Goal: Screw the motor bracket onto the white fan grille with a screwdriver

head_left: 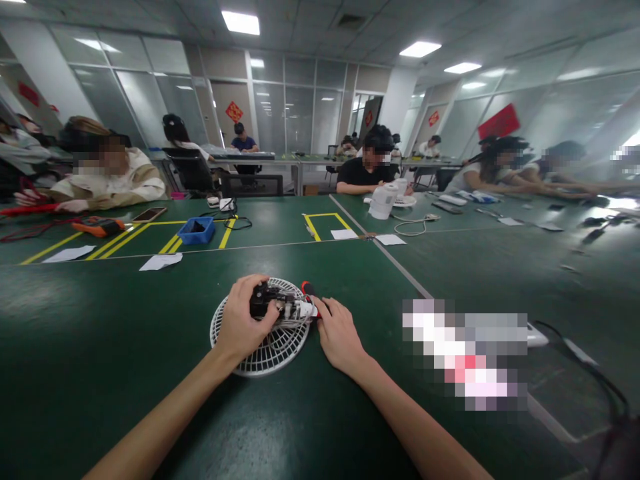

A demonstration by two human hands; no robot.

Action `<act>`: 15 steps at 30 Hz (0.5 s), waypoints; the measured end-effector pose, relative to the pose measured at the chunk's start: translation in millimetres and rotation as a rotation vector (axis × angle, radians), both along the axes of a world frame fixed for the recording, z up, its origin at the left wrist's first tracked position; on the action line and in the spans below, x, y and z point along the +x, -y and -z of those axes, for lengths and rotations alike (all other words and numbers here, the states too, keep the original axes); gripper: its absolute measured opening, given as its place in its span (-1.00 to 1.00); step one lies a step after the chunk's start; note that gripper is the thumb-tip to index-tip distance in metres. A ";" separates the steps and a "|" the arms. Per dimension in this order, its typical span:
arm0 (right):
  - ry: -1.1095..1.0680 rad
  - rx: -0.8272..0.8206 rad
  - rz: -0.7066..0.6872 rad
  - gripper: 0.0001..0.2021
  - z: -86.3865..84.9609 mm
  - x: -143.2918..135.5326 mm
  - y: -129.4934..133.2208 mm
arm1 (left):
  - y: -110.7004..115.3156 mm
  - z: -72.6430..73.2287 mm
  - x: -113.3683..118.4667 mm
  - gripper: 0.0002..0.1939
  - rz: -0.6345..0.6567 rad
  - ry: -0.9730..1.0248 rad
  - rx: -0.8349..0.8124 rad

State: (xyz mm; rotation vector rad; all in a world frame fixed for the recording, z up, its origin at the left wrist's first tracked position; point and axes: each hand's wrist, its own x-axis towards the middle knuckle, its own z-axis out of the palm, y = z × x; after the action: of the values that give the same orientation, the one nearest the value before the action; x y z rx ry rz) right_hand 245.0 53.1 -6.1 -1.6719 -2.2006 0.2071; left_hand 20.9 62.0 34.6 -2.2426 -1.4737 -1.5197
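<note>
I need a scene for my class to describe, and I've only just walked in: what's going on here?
A person's left hand grips a black wired mechanism over a round white grille on the green table. The right hand is at the mechanism's white end, beside a red-and-black tool; whether it holds that tool is unclear. Farther back, a blue bin stands on the table, and a co-worker in black sits behind a white appliance.

The grille point(273, 359) is white, the tabletop point(125, 333) green.
</note>
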 end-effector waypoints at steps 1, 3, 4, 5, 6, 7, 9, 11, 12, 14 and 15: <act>0.020 -0.008 -0.002 -0.43 0.0 -0.3 0.2 | 1.0 -1.5 -1.9 -0.65 0.004 -0.004 -0.008; 0.056 -0.029 -0.003 -0.40 -1.3 -0.8 1.0 | 3.2 -3.8 -7.0 -0.63 0.003 -0.009 -0.025; 0.068 -0.040 -0.004 -0.39 -2.4 -1.1 1.5 | 4.5 -4.5 -10.3 -0.61 -0.007 -0.007 -0.039; 0.075 -0.048 -0.004 -0.39 -3.5 -1.3 2.0 | 5.9 -5.0 -14.2 -0.58 -0.020 -0.001 -0.056; 0.075 -0.053 -0.005 -0.40 -4.4 -1.6 2.3 | 7.5 -5.5 -18.7 -0.54 -0.031 0.008 -0.077; 0.069 -0.056 -0.006 -0.41 -4.9 -1.7 2.5 | 9.3 -5.9 -23.7 -0.49 -0.041 0.022 -0.104; 0.047 -0.056 -0.004 -0.44 -4.7 -1.9 2.3 | 13.4 -7.6 -35.3 -0.40 -0.061 0.045 -0.162; 0.028 -0.052 0.001 -0.47 -3.2 -1.9 1.6 | 18.1 -10.7 -48.6 -0.36 -0.089 0.034 -0.211; 0.024 -0.049 0.003 -0.48 -2.5 -2.0 1.2 | 20.7 -12.9 -55.7 -0.38 -0.110 0.012 -0.224; 0.026 -0.046 0.002 -0.48 -1.8 -2.5 0.8 | 26.3 -17.6 -70.8 -0.43 -0.142 -0.047 -0.241; 0.031 -0.050 -0.002 -0.48 -2.0 -2.8 0.7 | 29.2 -19.7 -78.9 -0.45 -0.160 -0.076 -0.250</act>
State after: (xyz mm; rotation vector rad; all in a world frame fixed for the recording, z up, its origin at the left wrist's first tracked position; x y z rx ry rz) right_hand 242.3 52.4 -4.1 -1.7106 -2.2366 0.2401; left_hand -58.0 32.7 54.3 -2.2134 -1.8598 -1.2527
